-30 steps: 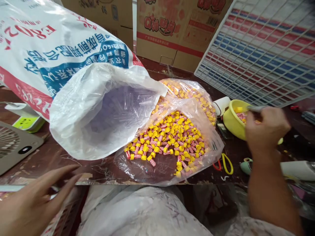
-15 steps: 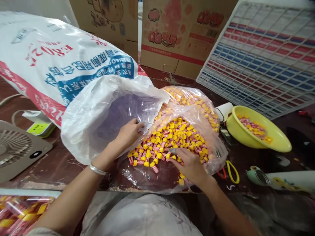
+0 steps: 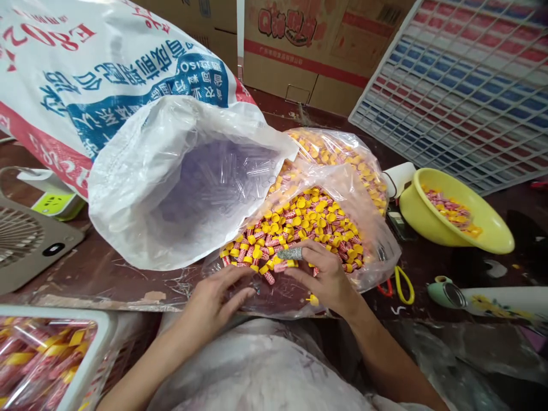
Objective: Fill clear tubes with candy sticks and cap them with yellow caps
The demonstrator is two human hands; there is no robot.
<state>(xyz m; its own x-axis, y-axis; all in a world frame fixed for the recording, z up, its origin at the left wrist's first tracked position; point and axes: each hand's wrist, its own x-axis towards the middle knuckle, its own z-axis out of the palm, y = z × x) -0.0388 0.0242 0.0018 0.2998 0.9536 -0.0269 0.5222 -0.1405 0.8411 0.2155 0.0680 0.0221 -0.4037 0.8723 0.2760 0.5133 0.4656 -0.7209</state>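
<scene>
My right hand [image 3: 327, 274], a grey wrap [image 3: 290, 253] on one finger, pinches a small pink-patterned piece with a yellow cap [image 3: 281, 266]. Beneath and behind it spreads a heap of the same yellow-capped pieces [image 3: 299, 220], spilling from a clear plastic bag [image 3: 381, 260]. Facing it from the left, my left hand [image 3: 220, 294] has thumb and forefinger curved toward each other; what lies between them is too faint to make out. Behind that hand gapes a white woven sack [image 3: 128, 211], with clear plastic tubes [image 3: 257, 168] inside.
On the right are a yellow bowl [image 3: 454, 231] of similar pieces, yellow-handled scissors [image 3: 405, 285] and a floral cup-like item [image 3: 492, 305]. A white crate [image 3: 105, 337] of filled tubes sits lower left, below a fan [image 3: 38, 245]. Cartons [image 3: 299, 63] and a wire rack [image 3: 454, 108] stand behind.
My left hand has come out of the sack's mouth toward the table's front edge, near my right hand. My right hand has shifted slightly left, and the view has tilted down.
</scene>
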